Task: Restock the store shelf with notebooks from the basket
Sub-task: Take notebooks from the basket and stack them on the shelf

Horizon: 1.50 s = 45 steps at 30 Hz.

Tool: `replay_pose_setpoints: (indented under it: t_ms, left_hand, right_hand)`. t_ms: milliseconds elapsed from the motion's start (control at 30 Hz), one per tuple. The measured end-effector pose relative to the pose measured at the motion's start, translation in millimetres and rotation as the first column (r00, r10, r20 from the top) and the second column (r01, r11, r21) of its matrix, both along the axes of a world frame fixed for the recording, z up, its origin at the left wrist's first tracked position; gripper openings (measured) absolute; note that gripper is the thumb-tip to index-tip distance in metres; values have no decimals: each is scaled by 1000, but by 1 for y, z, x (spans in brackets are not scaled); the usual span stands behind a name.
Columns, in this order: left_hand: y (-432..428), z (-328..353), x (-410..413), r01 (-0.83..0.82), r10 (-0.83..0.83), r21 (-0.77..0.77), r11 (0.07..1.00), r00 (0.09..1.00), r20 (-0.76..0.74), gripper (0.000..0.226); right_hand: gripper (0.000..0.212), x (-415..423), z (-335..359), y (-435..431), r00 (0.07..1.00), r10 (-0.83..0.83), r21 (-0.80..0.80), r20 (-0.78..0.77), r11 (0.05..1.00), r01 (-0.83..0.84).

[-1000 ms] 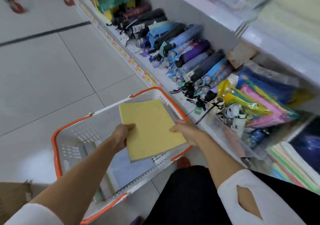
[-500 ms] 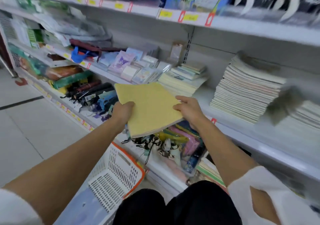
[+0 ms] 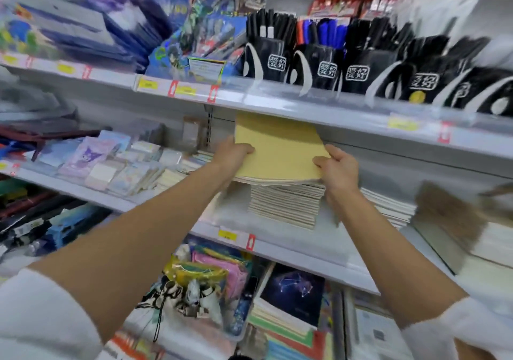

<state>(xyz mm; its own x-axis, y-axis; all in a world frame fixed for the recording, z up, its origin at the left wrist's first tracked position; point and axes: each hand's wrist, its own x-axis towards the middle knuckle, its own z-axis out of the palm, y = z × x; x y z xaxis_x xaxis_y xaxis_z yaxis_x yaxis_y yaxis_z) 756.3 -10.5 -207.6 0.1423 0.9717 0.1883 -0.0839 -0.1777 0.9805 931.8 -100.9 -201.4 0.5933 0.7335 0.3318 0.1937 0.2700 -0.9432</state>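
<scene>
Both hands grip a bundle of yellow notebooks (image 3: 277, 148): the left hand (image 3: 231, 153) curls over its left edge, the right hand (image 3: 337, 166) pinches its right edge. The bundle lies on, or perhaps just above, the notebook stack (image 3: 286, 204) near the front edge of the middle shelf (image 3: 305, 251); blur hides any contact.

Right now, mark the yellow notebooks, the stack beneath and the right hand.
yellow notebooks (image 3: 277, 148), head view, top cover.
stack (image 3: 286, 205), head view, front edges.
right hand (image 3: 340, 172), head view, back of hand.
</scene>
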Motion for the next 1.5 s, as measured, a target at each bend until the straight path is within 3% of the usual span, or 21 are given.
replay_pose_setpoints:
  t_ms: [167, 300, 467, 567, 733, 900, 1033, 1167, 1333, 1400, 1500]
  left_hand:
    - [32, 10, 48, -159, 159, 50, 986, 987, 11, 17]
    - [46, 0, 61, -187, 199, 141, 972, 977, -77, 27]
    - [47, -22, 61, -163, 192, 360, 919, 980, -46, 32]
    - [58, -30, 58, -66, 118, 417, 907, 988, -99, 43]
    - [88, -24, 60, 53, 60, 388, 920, 960, -274, 50]
    - [109, -19, 73, -29, 90, 343, 939, 983, -162, 48]
    - [117, -20, 81, -113, 161, 322, 940, 979, -125, 38]
    - [120, -18, 84, -116, 167, 284, 952, 972, -163, 47]
    - [113, -12, 84, 14, 20, 196, 980, 985, -170, 52]
    - [107, -19, 73, 38, -9, 166, 985, 985, -171, 57]
    - [101, -48, 36, -212, 264, 235, 949, 940, -216, 39]
  right_hand:
    - [8, 34, 9, 33, 981, -191, -43, 18, 980, 192]
    - [34, 42, 2, 45, 973, -198, -155, 118, 964, 215]
    - [46, 47, -41, 48, 929, -282, 62, 240, 959, 275]
    - [36, 48, -60, 53, 898, -348, 164, 268, 936, 313]
    - [35, 49, -53, 70, 900, -389, 94, 196, 921, 377]
    - [37, 64, -41, 81, 820, -418, 0, 391, 891, 454]
    - [49, 73, -37, 90, 836, -397, -62, 379, 890, 451]
    - [54, 77, -37, 103, 857, -374, -85, 355, 900, 428]
    - [56, 81, -41, 112, 858, -353, -122, 374, 898, 423]
    - [54, 79, -43, 108, 774, -408, -102, 484, 852, 514]
    - [45, 58, -53, 97, 569, -554, 198, 608, 800, 567]
